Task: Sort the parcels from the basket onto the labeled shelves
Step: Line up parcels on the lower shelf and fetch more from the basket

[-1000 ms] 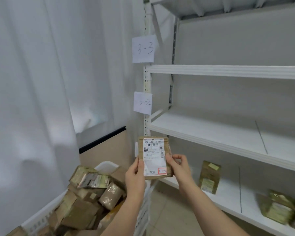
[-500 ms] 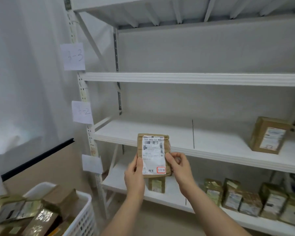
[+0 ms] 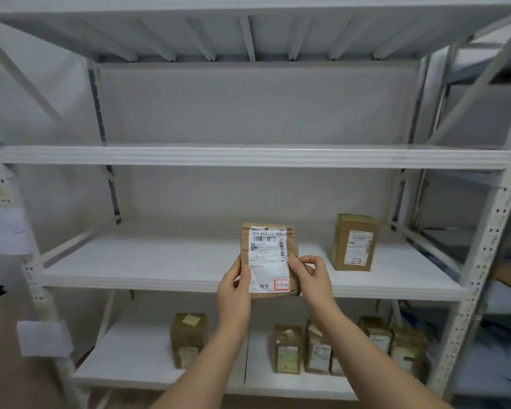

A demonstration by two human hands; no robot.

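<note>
Your left hand (image 3: 233,293) grips the left edge of a brown parcel (image 3: 268,259). Your right hand (image 3: 310,280) pinches its right edge, thumb on the front. Both hands are closed on it, and neither one is nearer than the other.

The parcel stands up tall, long side up and down, with its white label (image 3: 267,258) facing you. A red box (image 3: 282,285) at the bottom of the label has a hand-written code. It looks like it starts with 3, but the writing is too small to be sure.

The parcel is in the air, right in front of the middle shelf (image 3: 160,276). That shelf lies straight ahead, just behind the parcel and at about the same height. So I think the next move is a short push forward and a small set down.

The middle shelf has one brown box (image 3: 354,242) on it, standing up at the right. The rest of it is bare, so there is room to the left of that box.

The top shelf (image 3: 248,156) shows nothing on it. The bottom shelf (image 3: 124,364) holds several small parcels. One (image 3: 188,339) stands alone on the left. A group (image 3: 348,346) stands close together on the right.

Paper tags (image 3: 5,230) hang on the left post, but they are too blurry to read. The basket is not in view.
</note>
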